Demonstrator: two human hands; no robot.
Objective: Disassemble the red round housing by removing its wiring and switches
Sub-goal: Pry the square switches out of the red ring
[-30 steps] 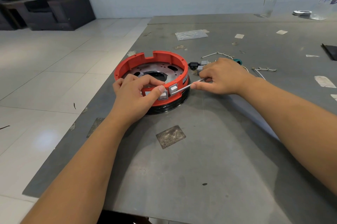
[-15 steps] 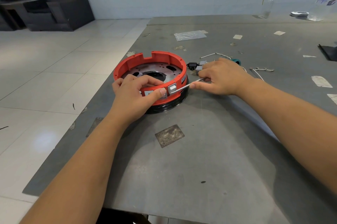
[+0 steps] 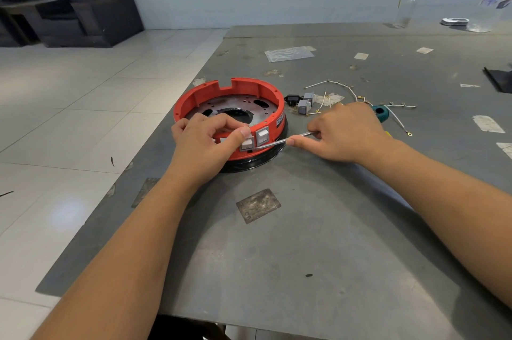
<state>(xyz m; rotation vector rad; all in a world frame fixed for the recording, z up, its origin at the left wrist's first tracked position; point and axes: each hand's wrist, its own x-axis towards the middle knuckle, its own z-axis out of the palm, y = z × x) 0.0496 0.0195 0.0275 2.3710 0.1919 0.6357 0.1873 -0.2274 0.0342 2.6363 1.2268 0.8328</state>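
The red round housing (image 3: 210, 93) sits near the table's left edge on a black ring, with a grey metal plate inside. My left hand (image 3: 206, 143) grips its near wall, thumb pressing on a white rocker switch (image 3: 247, 143) that sticks out tilted from the wall. A second white switch (image 3: 262, 136) sits flush just right of it. My right hand (image 3: 343, 132) pinches a thin metal tool (image 3: 279, 141) whose tip is under the tilted switch. Removed grey switches (image 3: 304, 102), a black socket (image 3: 292, 98) and white wires (image 3: 340, 87) lie behind my right hand.
The grey table (image 3: 318, 242) has a tape patch (image 3: 257, 205) in front of the housing, a teal screwdriver handle (image 3: 381, 113) by my right wrist, a plastic bag (image 3: 288, 53) farther back, and a black object (image 3: 498, 79) at the right edge. Tiled floor lies left.
The tool tip has moved left from the right switch to under the left one, which now sticks out tilted from the wall. My left thumb stays on it.
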